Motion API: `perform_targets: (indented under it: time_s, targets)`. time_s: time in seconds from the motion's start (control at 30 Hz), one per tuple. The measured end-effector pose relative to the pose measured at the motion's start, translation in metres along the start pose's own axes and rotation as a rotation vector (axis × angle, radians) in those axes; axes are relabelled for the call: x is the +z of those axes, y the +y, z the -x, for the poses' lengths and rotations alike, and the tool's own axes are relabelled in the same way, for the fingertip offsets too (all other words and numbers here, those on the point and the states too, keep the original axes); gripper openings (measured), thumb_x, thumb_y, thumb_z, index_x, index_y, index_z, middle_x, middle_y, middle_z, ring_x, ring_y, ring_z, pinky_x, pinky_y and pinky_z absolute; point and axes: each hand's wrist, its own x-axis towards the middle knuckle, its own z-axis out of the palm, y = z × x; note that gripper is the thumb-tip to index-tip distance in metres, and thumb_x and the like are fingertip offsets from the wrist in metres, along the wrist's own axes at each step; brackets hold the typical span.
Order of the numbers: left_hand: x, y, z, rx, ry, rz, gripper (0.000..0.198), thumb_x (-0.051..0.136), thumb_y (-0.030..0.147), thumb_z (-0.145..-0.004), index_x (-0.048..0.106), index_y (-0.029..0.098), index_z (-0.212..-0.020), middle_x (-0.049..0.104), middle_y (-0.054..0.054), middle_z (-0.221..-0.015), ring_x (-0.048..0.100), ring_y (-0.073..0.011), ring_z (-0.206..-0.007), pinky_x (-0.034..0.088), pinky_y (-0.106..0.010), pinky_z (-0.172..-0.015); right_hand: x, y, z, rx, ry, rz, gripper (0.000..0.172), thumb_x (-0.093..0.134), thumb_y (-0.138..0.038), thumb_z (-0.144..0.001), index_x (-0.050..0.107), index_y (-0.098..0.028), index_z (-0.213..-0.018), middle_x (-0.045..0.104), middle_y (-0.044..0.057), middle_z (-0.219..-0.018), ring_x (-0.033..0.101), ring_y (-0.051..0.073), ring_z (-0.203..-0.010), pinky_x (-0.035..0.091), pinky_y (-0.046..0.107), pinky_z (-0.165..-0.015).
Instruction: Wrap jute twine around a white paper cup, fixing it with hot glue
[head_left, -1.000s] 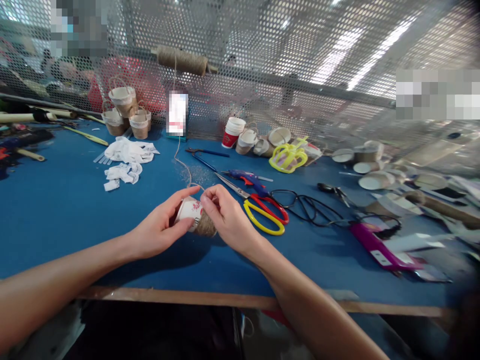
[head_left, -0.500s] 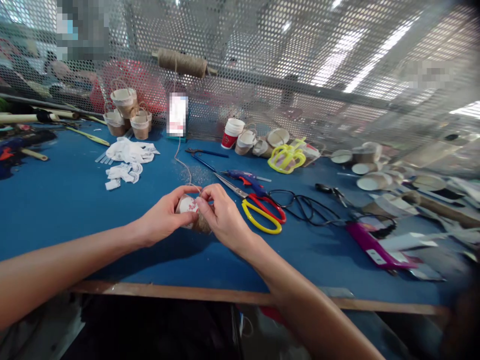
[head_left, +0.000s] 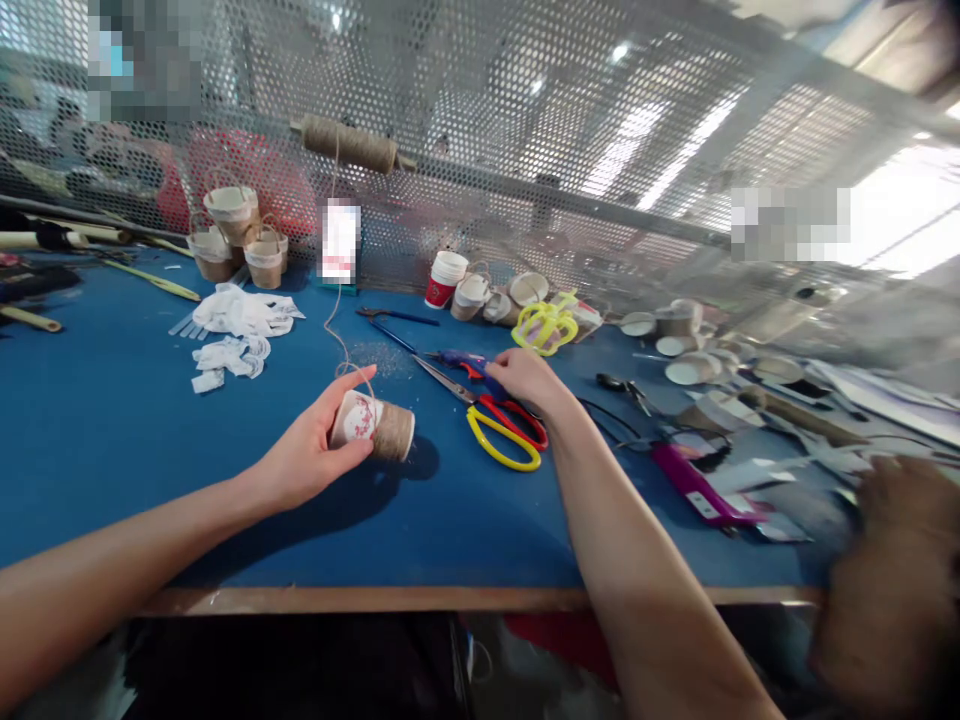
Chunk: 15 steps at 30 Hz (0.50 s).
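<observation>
My left hand [head_left: 311, 445] holds a small paper cup [head_left: 394, 432] on its side, its wall partly wrapped in brown twine, with a white and red print near my fingers. Loose twine [head_left: 335, 335] runs from the cup up to a spool [head_left: 349, 143] on the mesh. Over the blue glue gun [head_left: 461, 360], my right hand [head_left: 525, 378] has its fingers closed around the handle end. Scissors [head_left: 504, 440] with red and yellow handles lie just below that hand, blades pointing up-left.
Wrapped cups [head_left: 264, 262] stand at the back left, near white scraps [head_left: 244, 312]. Blue-handled pliers [head_left: 405, 317], a red cup [head_left: 442, 280], a yellow crown-like piece [head_left: 546, 326] and a purple box [head_left: 694, 487] lie farther right. A blurred brown shape [head_left: 892, 580] shows at the right edge.
My right hand has left the cup and moved right onto the glue gun. My left hand still holds the cup. The view has shifted, and a brown shape has appeared at the right.
</observation>
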Motion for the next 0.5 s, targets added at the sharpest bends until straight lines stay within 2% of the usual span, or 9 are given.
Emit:
perform_targets:
  time_s: [0.1, 0.17, 0.23, 0.37, 0.43, 0.5]
  targets:
    - [0.001, 0.001, 0.000, -0.008, -0.016, 0.016, 0.065, 0.054, 0.017, -0.072, 0.026, 0.019, -0.131, 0.047, -0.002, -0.090, 0.043, -0.0102, -0.067, 0.041, -0.024, -0.064, 0.012, 0.004, -0.013, 0.071, -0.130, 0.024, 0.029, 0.052, -0.031, -0.082, 0.054, -0.014, -0.105, 0.056, 0.007, -0.106, 0.056, 0.018, -0.091, 0.047, 0.036, -0.076]
    - [0.001, 0.002, 0.000, -0.012, -0.024, 0.022, 0.066, 0.054, 0.017, -0.071, 0.026, 0.019, -0.131, 0.047, -0.001, -0.087, 0.044, -0.0103, -0.066, 0.042, -0.024, -0.063, 0.017, 0.004, -0.017, 0.094, -0.161, 0.002, 0.032, 0.051, -0.032, -0.083, 0.051, -0.017, -0.112, 0.052, 0.007, -0.113, 0.054, 0.018, -0.096, 0.047, 0.037, -0.078]
    - [0.002, 0.001, -0.001, -0.008, -0.027, 0.033, 0.066, 0.054, 0.017, -0.071, 0.026, 0.019, -0.130, 0.047, -0.001, -0.087, 0.045, -0.0106, -0.067, 0.043, -0.025, -0.063, 0.017, 0.001, -0.015, 0.096, -0.155, -0.048, 0.031, 0.052, -0.031, -0.082, 0.053, -0.014, -0.107, 0.055, 0.007, -0.107, 0.056, 0.019, -0.092, 0.047, 0.036, -0.075]
    - [0.001, -0.001, -0.002, -0.010, -0.047, 0.073, 0.066, 0.054, 0.018, -0.073, 0.023, 0.022, -0.132, 0.047, 0.001, -0.082, 0.045, -0.0102, -0.064, 0.043, -0.023, -0.060, 0.004, -0.007, 0.005, 0.026, -0.075, -0.242, 0.021, 0.060, -0.021, -0.072, 0.057, -0.009, -0.089, 0.062, 0.005, -0.074, 0.059, 0.016, -0.067, 0.047, 0.028, -0.061]
    - [-0.001, -0.001, -0.001, -0.008, -0.063, 0.077, 0.066, 0.053, 0.017, -0.074, 0.022, 0.023, -0.133, 0.047, 0.002, -0.080, 0.044, -0.0099, -0.064, 0.041, -0.022, -0.060, -0.004, -0.012, 0.023, -0.041, -0.062, -0.366, 0.021, 0.057, -0.020, -0.072, 0.054, -0.013, -0.092, 0.062, 0.003, -0.073, 0.058, 0.011, -0.063, 0.047, 0.024, -0.059]
    - [-0.003, -0.001, -0.001, 0.004, -0.079, 0.073, 0.065, 0.051, 0.018, -0.076, 0.021, 0.024, -0.133, 0.047, 0.002, -0.082, 0.044, -0.0102, -0.068, 0.041, -0.021, -0.063, -0.012, -0.018, 0.045, -0.093, -0.107, -0.455, 0.017, 0.051, -0.027, -0.077, 0.052, -0.016, -0.089, 0.061, 0.001, -0.072, 0.058, 0.010, -0.062, 0.048, 0.023, -0.061]
